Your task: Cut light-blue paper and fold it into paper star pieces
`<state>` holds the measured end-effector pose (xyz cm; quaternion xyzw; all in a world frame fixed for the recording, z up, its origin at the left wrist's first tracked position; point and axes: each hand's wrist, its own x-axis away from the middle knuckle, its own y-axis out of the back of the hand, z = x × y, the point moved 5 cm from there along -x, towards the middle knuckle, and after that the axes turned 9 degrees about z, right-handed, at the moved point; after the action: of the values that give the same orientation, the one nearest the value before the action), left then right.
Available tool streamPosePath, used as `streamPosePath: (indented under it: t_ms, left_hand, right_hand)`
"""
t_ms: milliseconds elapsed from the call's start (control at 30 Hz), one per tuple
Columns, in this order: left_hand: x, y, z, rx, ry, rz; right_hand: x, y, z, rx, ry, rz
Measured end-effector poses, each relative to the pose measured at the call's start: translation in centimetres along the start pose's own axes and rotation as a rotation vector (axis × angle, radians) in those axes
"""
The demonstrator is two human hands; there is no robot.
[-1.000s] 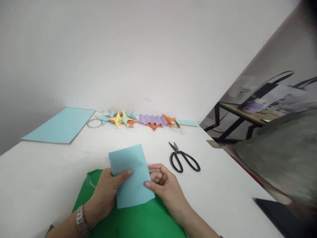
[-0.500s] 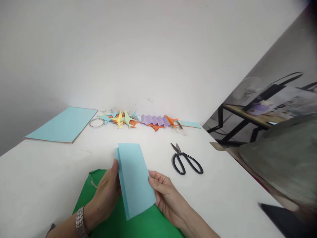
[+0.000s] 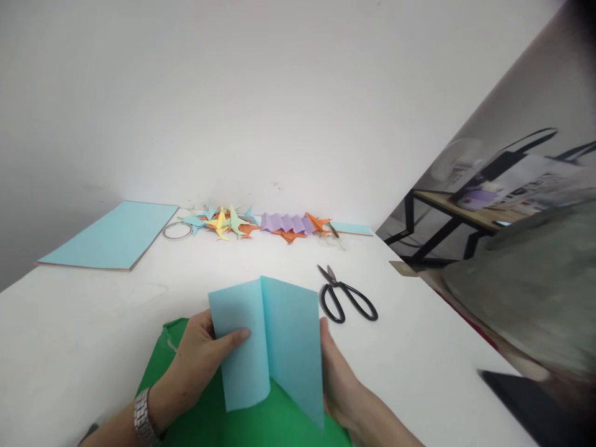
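Note:
A light blue sheet of paper (image 3: 274, 341) with a crease down its middle is held spread above a green sheet (image 3: 209, 416) at the near edge of the white table (image 3: 84, 335). My left hand (image 3: 195, 366) grips the paper's left half, thumb on top. My right hand (image 3: 338, 382) holds the right half from behind, its fingers mostly hidden by the paper. A metal watch (image 3: 142, 416) is on my left wrist.
Black scissors (image 3: 347, 301) lie just right of the paper. At the back by the wall are a pile of light blue sheets (image 3: 112, 236), a tape ring (image 3: 177, 230), several coloured folded paper shapes (image 3: 228, 222) and a purple pleated strip (image 3: 286, 222).
The paper was folded shut and held edge-on half a second ago; now it is opened out into two halves, with my hands further apart.

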<state>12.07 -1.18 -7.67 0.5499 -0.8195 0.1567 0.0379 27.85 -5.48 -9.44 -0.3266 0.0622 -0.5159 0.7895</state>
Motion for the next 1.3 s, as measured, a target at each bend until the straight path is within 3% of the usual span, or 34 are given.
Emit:
streamPosePath:
  t_ms: [167, 200, 300, 400, 533, 767, 900, 1100, 1300]
  left_hand:
    - [-0.1, 0.8, -0.7, -0.105, -0.002, -0.070]
    - [-0.2, 1.0, -0.8, -0.107, -0.004, -0.056]
    - [-0.6, 1.9, -1.3, -0.087, -0.020, -0.031]
    - [-1.2, 3.4, -2.1, -0.084, -0.062, -0.045]
    - [-1.7, 4.6, -2.4, -0.130, -0.044, -0.089]
    - [-1.9, 5.2, -2.6, -0.253, -0.121, -0.177]
    - [-1.8, 5.4, -2.5, -0.314, -0.116, -0.233]
    - [-1.9, 4.8, -2.2, -0.209, -0.131, -0.150]
    - [-1.8, 6.1, -3.2, -0.421, -0.203, -0.270]
  right_hand:
    - [0.7, -0.4, 1.6, 0.173, 0.072, 0.085]
    - [0.6, -0.2, 1.9, 0.227, 0.072, 0.042]
    - [0.2, 1.8, 2.7, 0.372, 0.105, -0.280]
    - [-0.2, 3.7, 3.2, 0.353, 0.151, -0.430]
    - [-0.4, 5.3, 3.6, 0.302, 0.210, -0.462]
    - [-0.5, 5.1, 3.4, 0.306, 0.221, -0.390]
    - [-0.4, 5.3, 3.2, 0.325, 0.225, -0.473]
    - [-0.2, 5.5, 3.2, 0.388, 0.222, -0.570]
    - [0.0, 5.9, 3.8, 0.516, 0.302, -0.642]
